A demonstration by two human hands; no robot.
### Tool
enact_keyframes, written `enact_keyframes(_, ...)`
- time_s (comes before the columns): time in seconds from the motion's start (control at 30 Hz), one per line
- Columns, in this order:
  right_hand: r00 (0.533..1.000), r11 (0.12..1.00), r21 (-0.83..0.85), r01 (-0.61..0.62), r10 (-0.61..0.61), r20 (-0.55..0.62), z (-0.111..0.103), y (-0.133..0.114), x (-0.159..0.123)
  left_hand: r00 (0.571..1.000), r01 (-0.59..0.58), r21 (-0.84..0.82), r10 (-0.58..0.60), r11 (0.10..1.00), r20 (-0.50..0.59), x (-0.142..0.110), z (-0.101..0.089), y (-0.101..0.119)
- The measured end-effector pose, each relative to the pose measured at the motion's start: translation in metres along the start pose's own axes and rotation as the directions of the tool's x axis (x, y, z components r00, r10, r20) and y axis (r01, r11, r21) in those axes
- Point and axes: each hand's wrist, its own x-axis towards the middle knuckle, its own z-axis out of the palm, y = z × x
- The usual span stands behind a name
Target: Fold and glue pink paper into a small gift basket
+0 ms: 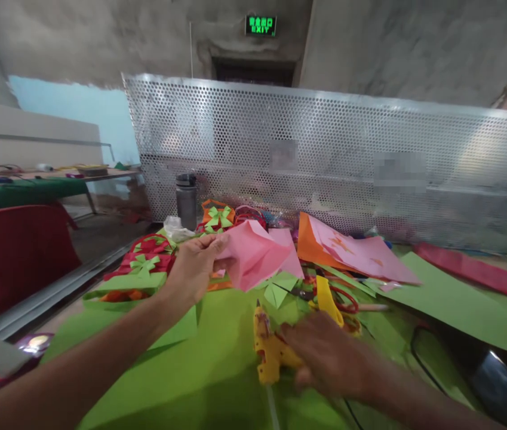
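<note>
My left hand (197,263) pinches a sheet of pink paper (255,254) by its left edge and holds it up over the green tabletop (217,364). The sheet is bent, with creases. My right hand (331,352), smeared by motion, is closed around the handle of a yellow hot glue gun (267,343). The nozzle points away from me, and a glue stick (272,406) sticks out of its back. Scissors with red handles (345,298) and a yellow paper strip (327,298) lie just beyond my right hand. A folded light-green paper piece (279,291) lies beneath the pink sheet.
Red paper bags with green bows (146,263) stand at the left, near a grey bottle (186,200). Pink and orange sheets (356,251) and a large green sheet (454,298) lie right. A perforated metal panel (325,149) rises behind. A dark shiny object (499,376) sits lower right.
</note>
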Motion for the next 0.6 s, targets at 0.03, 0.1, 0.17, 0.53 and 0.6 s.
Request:
enact_keyframes(0.03, 1.0, 1.0, -0.015, -0.016, 0.016, -0.002, 0.007, -0.002, -0.001, 1.0, 0.001, 0.006, -0.001, 1.0, 0.007, 0.001, -0.001, -0.001)
enact_keyframes(0.1, 1.0, 1.0, -0.013, -0.022, 0.022, 0.009, 0.015, -0.004, 0.0, 1.0, 0.001, 0.005, -0.002, 1.0, 0.019, 0.001, -0.001, -0.002)
enact_keyframes(0.17, 0.999, 0.999, -0.012, -0.033, 0.033, -0.013, 0.014, -0.003, 0.004, 0.999, -0.008, -0.005, 0.008, 1.0, 0.037, 0.0, 0.0, 0.0)
enact_keyframes(0.53, 0.792, 0.722, 0.636, -0.272, 0.544, -0.278, -0.075, 0.063, 0.006, 0.99, -0.138, -0.035, 0.137, 0.99, -0.022, 0.004, -0.003, 0.004)
enact_keyframes(0.6, 0.709, 0.674, 0.686, -0.273, 0.623, -0.331, -0.082, 0.062, 0.007, 0.994, -0.11, -0.034, 0.11, 0.993, -0.011, 0.004, -0.004, 0.001)
